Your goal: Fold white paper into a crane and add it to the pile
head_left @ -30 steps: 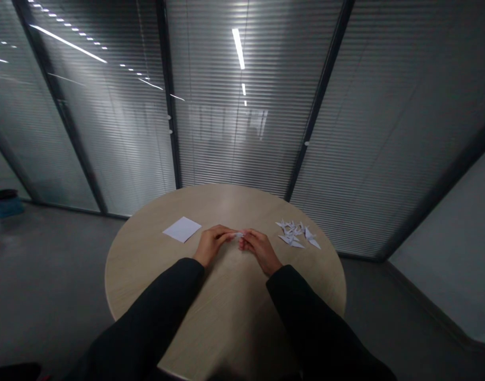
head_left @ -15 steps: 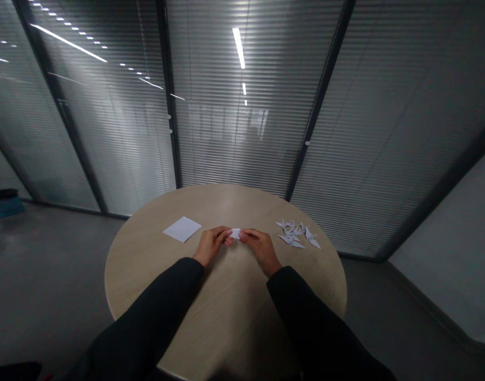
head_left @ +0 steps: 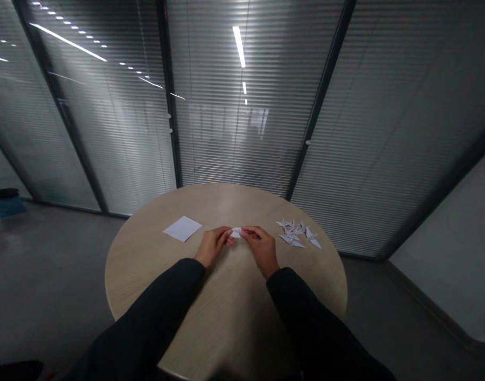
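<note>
A small folded piece of white paper (head_left: 236, 233) is held between my two hands, over the middle of the table. My left hand (head_left: 214, 244) pinches its left end with the fingertips. On the other side, my right hand (head_left: 261, 246) is closed on the right end, thumb and fingers together. The paper's ends are hidden by the fingers, and its exact folds are too small to make out. To the left of my left hand lies a flat white paper sheet (head_left: 182, 229). Several folded paper cranes (head_left: 293, 233) lie in a cluster right of my right hand.
The round wooden table (head_left: 222, 312) has its far edge close to a glass partition with blinds (head_left: 242, 148). A blue bin with a black rim (head_left: 6, 203) stands on the floor at far left. A pale wall (head_left: 456, 254) rises at the right.
Both hands stay in nearly the same place around the folded paper. The right fingers have shifted slightly over its right end. The sheet and the cranes have not moved.
</note>
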`<state>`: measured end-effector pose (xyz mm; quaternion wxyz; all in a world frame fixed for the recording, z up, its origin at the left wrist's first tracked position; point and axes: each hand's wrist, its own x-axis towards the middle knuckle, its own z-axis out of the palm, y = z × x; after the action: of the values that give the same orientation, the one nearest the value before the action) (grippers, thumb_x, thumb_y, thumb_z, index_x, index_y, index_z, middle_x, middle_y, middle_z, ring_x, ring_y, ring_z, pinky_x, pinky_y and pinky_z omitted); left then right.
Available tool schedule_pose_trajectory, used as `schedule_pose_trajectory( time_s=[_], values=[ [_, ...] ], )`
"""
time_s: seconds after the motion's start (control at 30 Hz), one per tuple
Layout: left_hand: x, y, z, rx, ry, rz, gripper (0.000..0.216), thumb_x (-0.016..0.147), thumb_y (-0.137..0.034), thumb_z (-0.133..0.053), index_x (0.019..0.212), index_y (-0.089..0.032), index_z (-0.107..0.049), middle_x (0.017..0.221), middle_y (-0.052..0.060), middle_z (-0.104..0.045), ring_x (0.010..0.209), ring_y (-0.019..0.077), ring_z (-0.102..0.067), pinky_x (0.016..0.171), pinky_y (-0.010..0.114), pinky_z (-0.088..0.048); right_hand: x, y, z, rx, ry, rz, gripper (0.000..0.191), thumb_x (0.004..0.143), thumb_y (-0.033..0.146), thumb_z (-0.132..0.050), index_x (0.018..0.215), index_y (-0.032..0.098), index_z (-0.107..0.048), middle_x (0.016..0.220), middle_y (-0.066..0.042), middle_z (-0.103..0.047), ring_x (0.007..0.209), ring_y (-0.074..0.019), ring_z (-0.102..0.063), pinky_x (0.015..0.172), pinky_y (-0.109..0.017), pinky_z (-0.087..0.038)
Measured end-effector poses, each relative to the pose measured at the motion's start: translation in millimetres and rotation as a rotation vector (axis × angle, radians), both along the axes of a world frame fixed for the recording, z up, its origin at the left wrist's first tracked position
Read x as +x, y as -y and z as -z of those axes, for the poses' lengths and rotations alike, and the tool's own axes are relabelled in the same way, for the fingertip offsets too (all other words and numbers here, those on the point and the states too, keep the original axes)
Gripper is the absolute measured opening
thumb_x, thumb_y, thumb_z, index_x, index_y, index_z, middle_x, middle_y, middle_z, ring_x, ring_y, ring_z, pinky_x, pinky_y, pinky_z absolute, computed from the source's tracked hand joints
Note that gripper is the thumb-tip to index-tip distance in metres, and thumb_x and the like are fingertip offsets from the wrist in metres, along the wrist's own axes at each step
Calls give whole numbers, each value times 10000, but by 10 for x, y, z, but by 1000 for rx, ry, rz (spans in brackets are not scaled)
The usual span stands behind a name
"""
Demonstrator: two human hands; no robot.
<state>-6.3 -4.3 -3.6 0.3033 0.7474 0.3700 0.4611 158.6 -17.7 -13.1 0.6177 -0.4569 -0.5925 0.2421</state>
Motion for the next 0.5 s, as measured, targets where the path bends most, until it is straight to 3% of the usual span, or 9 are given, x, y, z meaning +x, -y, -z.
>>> schedule_pose_trajectory(
  time_s=[0.27, 0.5],
  values=[
    [40, 26, 5, 40, -9, -29, 331, 890, -384, -459, 918, -136, -676, 719, 62, -719, 657, 180, -668, 695, 265, -491, -23, -17, 51, -62, -77, -8, 296, 687, 409, -708, 897, 202, -689, 808, -47, -709, 729, -200, -658, 708, -331, -536],
    [48, 46, 12, 44, -7, -19, 319, 884, -387, -470, 915, -146, -678, 720, 56, -714, 656, 178, -663, 688, 263, -494, -15, -36, 79, -66, -96, -40, 264, 690, 447, -694, 806, 211, -675, 783, -47, -711, 730, -209, -661, 692, -331, -535]
  ],
)
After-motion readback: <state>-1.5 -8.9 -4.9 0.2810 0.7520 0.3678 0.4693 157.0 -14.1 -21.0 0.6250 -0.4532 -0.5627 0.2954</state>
